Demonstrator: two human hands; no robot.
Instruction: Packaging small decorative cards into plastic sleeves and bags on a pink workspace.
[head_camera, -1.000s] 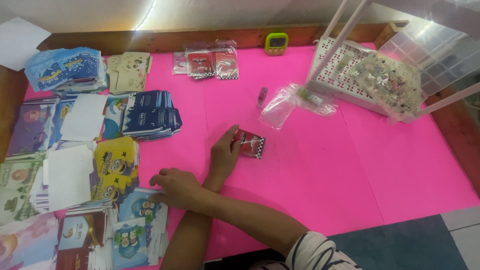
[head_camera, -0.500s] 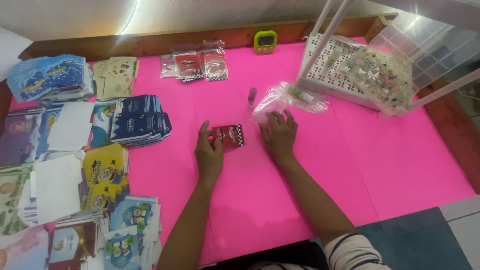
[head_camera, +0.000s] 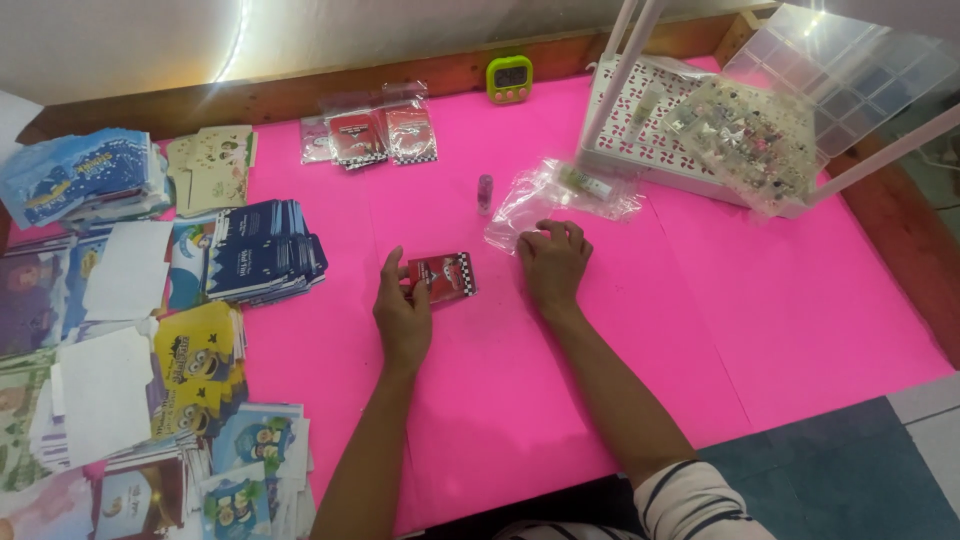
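Head view: the left hand (head_camera: 402, 312) rests flat, fingers loosely pinning a small red printed card packet (head_camera: 442, 276) on the pink table covering (head_camera: 760, 300); the right hand (head_camera: 553, 262), open, touches crumpled clear plastic sleeves (head_camera: 560, 195). The glossy packet could slide from so light a hold.

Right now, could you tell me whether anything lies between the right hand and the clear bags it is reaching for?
Nothing visible does. The right hand already has its fingertips at the near edge of the clear bags; only bare pink mat surrounds them. The small vial stands off to the side.
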